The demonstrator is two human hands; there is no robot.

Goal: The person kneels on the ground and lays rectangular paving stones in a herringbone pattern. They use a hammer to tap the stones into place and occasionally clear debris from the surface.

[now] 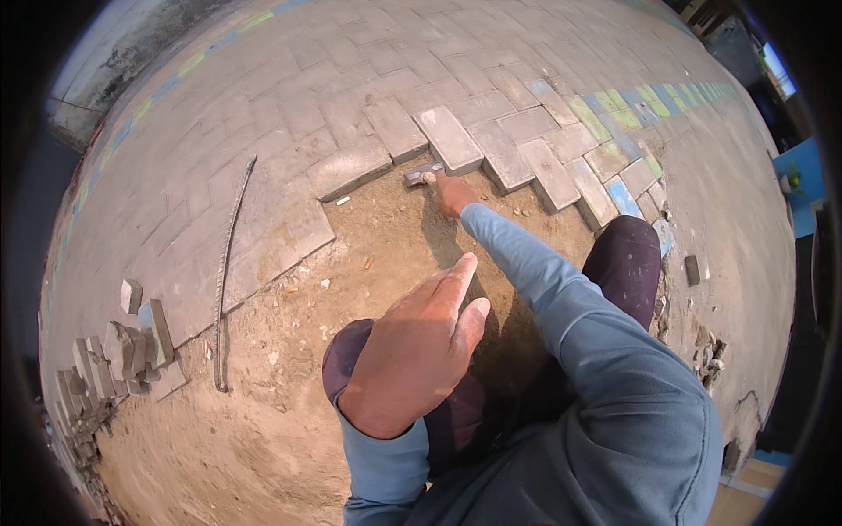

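My right hand (pixel 453 194) is stretched out over the sand, closed round a tool with a metal head that looks like a hammer (pixel 421 174); most of its handle is hidden by my fingers. The hammer's head is close to the exposed edge of the laid pavers, beside a raised paver (pixel 448 138). My left hand (pixel 412 346) hovers above the sand bed (pixel 386 228) near my knee, its fingers stretched out and thumb apart, holding nothing. Another paver (pixel 353 167) borders the sand to the left of the hammer.
A bent ribbed metal rod (pixel 231 245) lies across the paving and sand on the left. Stacked and broken pavers (pixel 118 359) stand at the far left. Rubble (pixel 709 355) and a loose block (pixel 697 269) lie at right. Painted blue and green pavers (pixel 624 197) edge the sand.
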